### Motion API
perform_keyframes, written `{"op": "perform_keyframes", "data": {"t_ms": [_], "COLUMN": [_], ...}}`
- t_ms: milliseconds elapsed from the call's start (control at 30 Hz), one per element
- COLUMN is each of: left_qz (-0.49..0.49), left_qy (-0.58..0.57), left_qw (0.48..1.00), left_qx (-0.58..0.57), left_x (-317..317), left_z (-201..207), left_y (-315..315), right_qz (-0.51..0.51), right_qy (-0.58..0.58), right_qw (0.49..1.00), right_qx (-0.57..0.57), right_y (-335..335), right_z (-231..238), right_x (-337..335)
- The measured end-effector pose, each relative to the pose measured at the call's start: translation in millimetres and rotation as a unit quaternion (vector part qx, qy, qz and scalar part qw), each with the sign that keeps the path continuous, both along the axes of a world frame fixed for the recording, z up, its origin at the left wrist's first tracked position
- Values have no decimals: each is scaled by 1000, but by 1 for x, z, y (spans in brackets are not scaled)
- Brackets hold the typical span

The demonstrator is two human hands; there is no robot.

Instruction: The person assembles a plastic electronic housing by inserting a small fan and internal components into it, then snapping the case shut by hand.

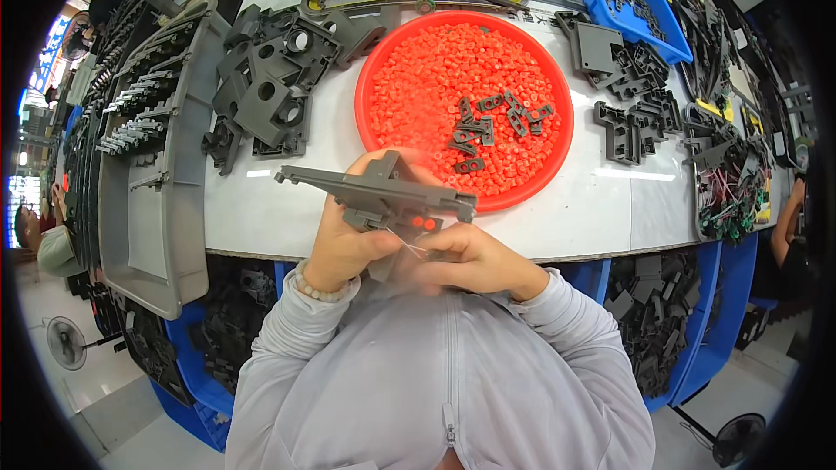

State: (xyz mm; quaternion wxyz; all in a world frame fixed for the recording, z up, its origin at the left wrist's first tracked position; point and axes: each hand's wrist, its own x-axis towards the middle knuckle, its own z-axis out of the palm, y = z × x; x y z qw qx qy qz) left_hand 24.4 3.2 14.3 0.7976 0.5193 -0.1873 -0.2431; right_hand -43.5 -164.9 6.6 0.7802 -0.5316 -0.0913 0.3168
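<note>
In front of my chest, my left hand (347,239) grips a dark grey plastic bracket (374,183) with a long arm. Two small red cylindrical pieces (424,224) sit side by side in its near face. Thin pale wires (407,245) hang below them. My right hand (479,259) is closed just under the bracket's right end, thumb and forefinger pinched; a dark bit shows between them, too blurred to name. Beyond the bracket stands a round red tray (366,113) of small red cylindrical pieces (427,70), with several small dark clips (475,130) on top.
Dark grey moulded parts lie left (270,91) and right (623,135) of the tray. A grey bin (187,274) stands at the left, a blue tray (670,50) at the far right. Wired parts (731,200) lie at the right edge. Below the table are blue bins (710,322).
</note>
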Motion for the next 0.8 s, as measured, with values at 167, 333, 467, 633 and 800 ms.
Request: {"op": "perform_keyframes", "data": {"t_ms": [167, 333, 467, 633, 800], "left_qz": [-28, -15, -12, 65, 85], "left_qy": [15, -32, -100, -94, -97], "left_qw": [998, 995, 991, 993, 991], "left_qx": [-60, -91, -90, -15, -28], "left_x": [3, 5, 5, 4, 3], "left_z": [8, 9, 13, 11, 2], "left_y": [-1, -4, -8, -10, -14], "right_qz": [12, -30, -87, -264, -276], "right_qy": [2, 35, -159, -433, -481], "right_qw": [1000, 999, 970, 784, 708], "right_qx": [18, -26, -163, -359, -437], "right_y": [-12, -16, -17, -13, -14], "right_z": [4, 16, 21, 26, 27], "right_x": [0, -1, -2, -3, -2]}}
